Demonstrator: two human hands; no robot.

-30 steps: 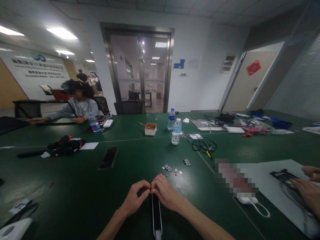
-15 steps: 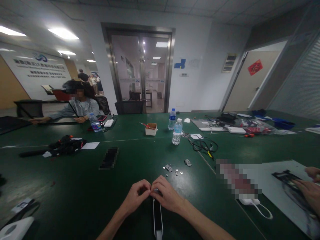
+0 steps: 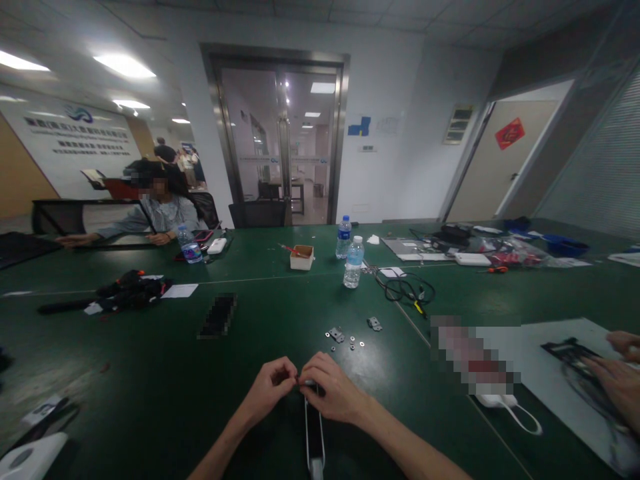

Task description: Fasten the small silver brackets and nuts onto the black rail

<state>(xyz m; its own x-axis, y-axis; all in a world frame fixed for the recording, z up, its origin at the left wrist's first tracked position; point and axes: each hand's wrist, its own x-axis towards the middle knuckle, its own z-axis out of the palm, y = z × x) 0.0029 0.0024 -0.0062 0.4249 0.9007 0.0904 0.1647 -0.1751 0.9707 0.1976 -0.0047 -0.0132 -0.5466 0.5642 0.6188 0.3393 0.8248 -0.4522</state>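
A long, narrow metal frame (image 3: 321, 433) with pale edges and a dark middle lies lengthwise in front of me. My right hand (image 3: 327, 387) curls over its far end, fingers closed around it, and hides that end. Just to the left, my left hand (image 3: 274, 385) is pinched, thumb against fingers. Its tips are close to those of my right hand, and whatever they hold is too small to make out. Beyond my hands lie two small grey metal brackets, one nearer (image 3: 337, 335) and one farther right (image 3: 374, 324), with several small washers or nuts (image 3: 353, 343) beside the nearer one.
Two water bottles (image 3: 353, 263) and a small box (image 3: 302, 259) stand farther back. A black cable (image 3: 400, 288) lies right of them. At right, another person's hands (image 3: 613, 380) work over a white board (image 3: 555, 327). Another person sits at far left behind a dark frame.
My left fingertips have drawn slightly left, away from my right fingertips. My right hand stays at the frame's far end. The view has shifted very slightly.
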